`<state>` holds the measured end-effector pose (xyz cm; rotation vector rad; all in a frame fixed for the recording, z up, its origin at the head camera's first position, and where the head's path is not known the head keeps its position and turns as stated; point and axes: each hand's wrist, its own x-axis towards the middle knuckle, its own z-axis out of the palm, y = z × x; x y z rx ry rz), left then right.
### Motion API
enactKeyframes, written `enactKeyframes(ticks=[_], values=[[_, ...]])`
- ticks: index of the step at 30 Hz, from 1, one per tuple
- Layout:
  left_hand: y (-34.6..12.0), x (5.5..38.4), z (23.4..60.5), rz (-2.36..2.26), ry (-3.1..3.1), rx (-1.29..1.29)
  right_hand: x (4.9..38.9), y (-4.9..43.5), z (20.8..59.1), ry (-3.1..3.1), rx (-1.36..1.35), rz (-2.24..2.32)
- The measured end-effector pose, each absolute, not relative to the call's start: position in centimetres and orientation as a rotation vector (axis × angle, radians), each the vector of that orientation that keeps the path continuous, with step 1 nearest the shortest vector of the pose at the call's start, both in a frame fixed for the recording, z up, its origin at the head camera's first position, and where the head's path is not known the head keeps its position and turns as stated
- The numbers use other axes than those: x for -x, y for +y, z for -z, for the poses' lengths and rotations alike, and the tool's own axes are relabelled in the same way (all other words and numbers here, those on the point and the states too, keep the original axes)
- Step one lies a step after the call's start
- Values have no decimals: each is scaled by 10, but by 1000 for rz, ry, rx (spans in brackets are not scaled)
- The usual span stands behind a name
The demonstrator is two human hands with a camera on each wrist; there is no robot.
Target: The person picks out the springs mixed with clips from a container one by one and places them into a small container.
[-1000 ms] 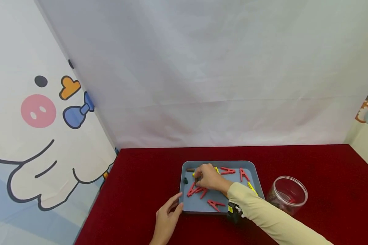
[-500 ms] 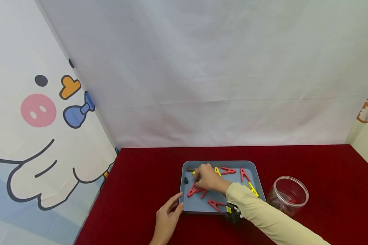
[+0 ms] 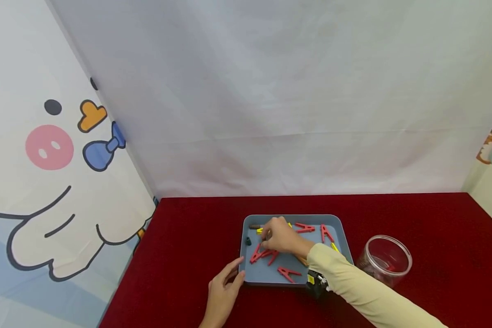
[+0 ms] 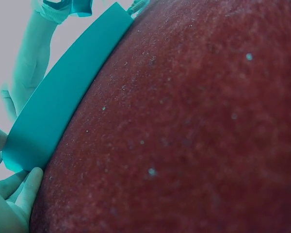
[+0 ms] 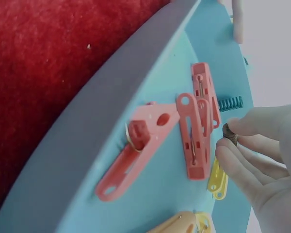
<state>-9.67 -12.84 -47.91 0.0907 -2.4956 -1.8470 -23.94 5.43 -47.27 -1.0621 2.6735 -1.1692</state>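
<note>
My right hand [image 3: 282, 237] is low over the left half of a blue-grey tray [image 3: 266, 274]. In the right wrist view, its thumb and fingertips pinch a small brown coil spring [image 5: 229, 134]. Close by lie a dark green spring [image 5: 231, 103], overlapping red clothespins [image 5: 194, 138] and a yellow clothespin [image 5: 217, 182]. Another red clothespin [image 3: 288, 274] rests near the tray's front wall. My left hand [image 3: 223, 290] touches the tray's front left corner with loosely extended fingers; the left wrist view shows its fingertips [image 4: 33, 182] against the corner.
A clear round jar [image 3: 384, 261] with something red inside stands right of the tray, beside my right forearm. Further red clothespins [image 3: 305, 228] lie at the tray's back right. A tan clothespin [image 5: 177, 224] is partly cut off. Dark red cloth [image 3: 197, 237] covers the table.
My right hand stays at the same spot in the tray, its wrist and forearm shifting slightly right over the past half second. The left hand stays at the corner.
</note>
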Motion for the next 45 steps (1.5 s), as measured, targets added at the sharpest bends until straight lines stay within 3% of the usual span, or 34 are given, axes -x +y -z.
enactKeyframes(ticks=[13, 24, 45], values=[[-127, 97, 483, 1841, -2500, -94, 233, 72, 472, 2596, 1042, 1325], [-139, 112, 515, 1955, -2449, -160, 225, 80, 465, 2551, 1014, 1400], [-139, 114, 508, 2039, -2428, -185, 211, 100, 462, 2494, 996, 1597]])
